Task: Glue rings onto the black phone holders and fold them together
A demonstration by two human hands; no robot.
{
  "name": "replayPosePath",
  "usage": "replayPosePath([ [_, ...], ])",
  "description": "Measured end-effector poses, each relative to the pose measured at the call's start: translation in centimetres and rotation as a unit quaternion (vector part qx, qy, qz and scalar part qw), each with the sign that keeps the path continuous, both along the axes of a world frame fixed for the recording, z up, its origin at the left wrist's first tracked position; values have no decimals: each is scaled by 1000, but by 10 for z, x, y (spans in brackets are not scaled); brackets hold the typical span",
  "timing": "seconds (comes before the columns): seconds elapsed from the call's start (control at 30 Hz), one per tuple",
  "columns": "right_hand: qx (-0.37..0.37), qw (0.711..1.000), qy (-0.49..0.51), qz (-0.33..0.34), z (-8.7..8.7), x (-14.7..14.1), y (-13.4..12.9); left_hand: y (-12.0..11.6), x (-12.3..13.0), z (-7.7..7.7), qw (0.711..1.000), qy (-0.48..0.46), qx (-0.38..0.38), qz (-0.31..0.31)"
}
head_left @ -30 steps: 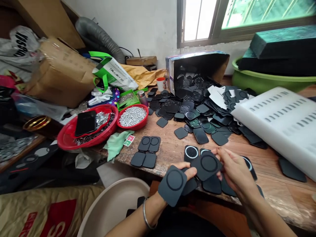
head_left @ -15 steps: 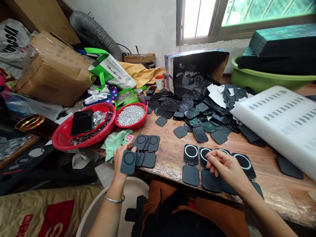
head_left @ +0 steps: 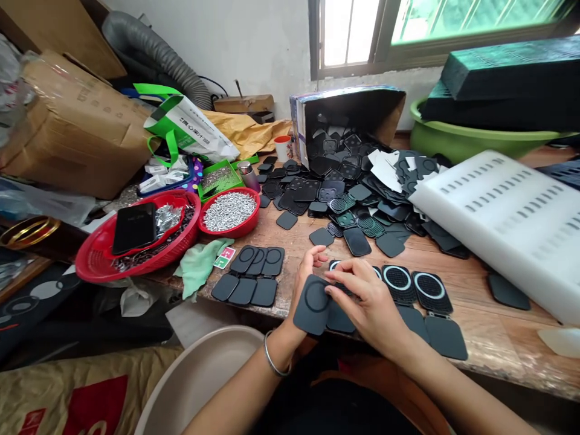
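Note:
In my left hand [head_left: 301, 285] is a dark grey square pad [head_left: 312, 307] with rounded corners and a ring mark, possibly more than one layer. The thumb and fingertips of my right hand [head_left: 371, 305] pinch at its upper right corner. Under and beside my hands lies a row of hinged black square holders with pale rings, the rightmost being an open holder [head_left: 432, 293]; my hands partly cover this row. To the left sit several opened hinged holders [head_left: 256, 261] with dark ring-marked faces, overlapping one another.
A heap of black plates [head_left: 335, 181] spills from a cardboard box [head_left: 299, 130]. Red baskets hold small silver pins [head_left: 230, 210] and a black phone [head_left: 135, 228]. A slotted white foam block [head_left: 502, 211] stands right. A green cloth [head_left: 199, 269] overhangs the table edge, near a pale tub [head_left: 199, 374].
My left hand has carried the dark pad rightward from the left group to the front of the row. My right hand has come left to meet it at the pad's corner.

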State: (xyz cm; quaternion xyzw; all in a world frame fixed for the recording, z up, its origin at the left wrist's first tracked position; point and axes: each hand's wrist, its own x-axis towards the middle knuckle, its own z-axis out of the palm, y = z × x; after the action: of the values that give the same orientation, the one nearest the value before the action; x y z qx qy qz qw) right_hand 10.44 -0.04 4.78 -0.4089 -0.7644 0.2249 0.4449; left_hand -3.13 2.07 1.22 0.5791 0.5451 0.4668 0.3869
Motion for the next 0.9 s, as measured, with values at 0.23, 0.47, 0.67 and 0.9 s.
replayPosePath([
  [0.23, 166, 983, -33, 69, 15, 24, -47, 16, -9, -13, 997, 71, -11, 40],
  [0.47, -37, 989, 118, -81, 12, 64, -38, -24, 7, -14, 967, 247, -5, -68],
  [0.67, -321, 889, 300, -131, -19, 84, -1, -33, 5, -10, 946, 308, -44, -91],
  [0.9, -452, 820, 347, -57, -32, 76, 20, -2, -40, -8, 975, 35, -207, -75],
])
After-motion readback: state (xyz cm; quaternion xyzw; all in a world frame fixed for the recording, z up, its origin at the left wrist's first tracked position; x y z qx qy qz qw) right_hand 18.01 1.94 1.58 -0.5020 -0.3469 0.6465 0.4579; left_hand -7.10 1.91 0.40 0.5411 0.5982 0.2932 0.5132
